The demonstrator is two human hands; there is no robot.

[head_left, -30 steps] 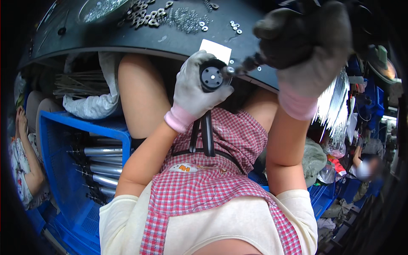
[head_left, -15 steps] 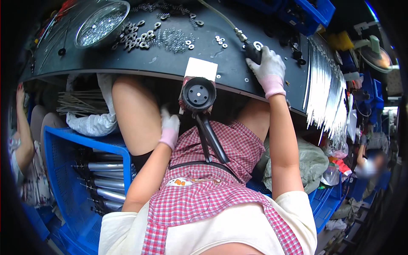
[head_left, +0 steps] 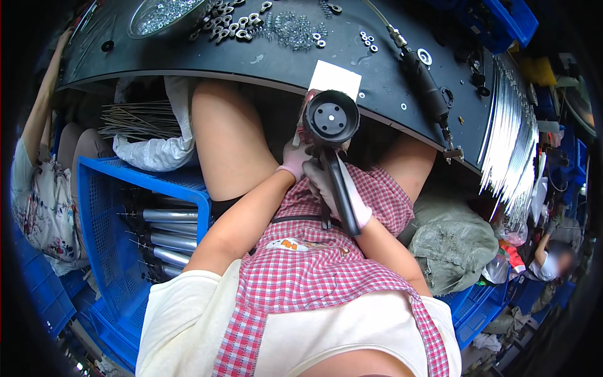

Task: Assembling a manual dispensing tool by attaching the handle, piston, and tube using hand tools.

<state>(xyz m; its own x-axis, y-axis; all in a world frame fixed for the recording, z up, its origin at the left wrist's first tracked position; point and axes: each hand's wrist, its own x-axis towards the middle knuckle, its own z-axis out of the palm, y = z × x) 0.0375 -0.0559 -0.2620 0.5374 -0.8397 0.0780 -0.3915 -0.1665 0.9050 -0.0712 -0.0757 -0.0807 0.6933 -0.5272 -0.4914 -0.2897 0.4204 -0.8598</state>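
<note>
A black tube-shaped part (head_left: 333, 141) with a round disc end stands over my lap, disc toward the camera. My left hand (head_left: 296, 154), in a grey glove with a pink cuff, grips it just under the disc. My right hand (head_left: 333, 191), gloved the same way, wraps the black shaft lower down. Both hands sit just below the front edge of the dark workbench (head_left: 264, 60). A white card (head_left: 335, 78) lies on the bench right behind the disc.
Washers and nuts (head_left: 276, 25) lie scattered on the bench beside a metal bowl (head_left: 163, 12). A pneumatic driver (head_left: 424, 85) rests at right, near a bundle of thin rods (head_left: 509, 135). A blue crate (head_left: 119, 213) of metal cylinders stands at left. Other people sit at both sides.
My right hand left the tool on the bench and came down onto the part's shaft. The left hand slid up toward the disc end, and the part sits lower.
</note>
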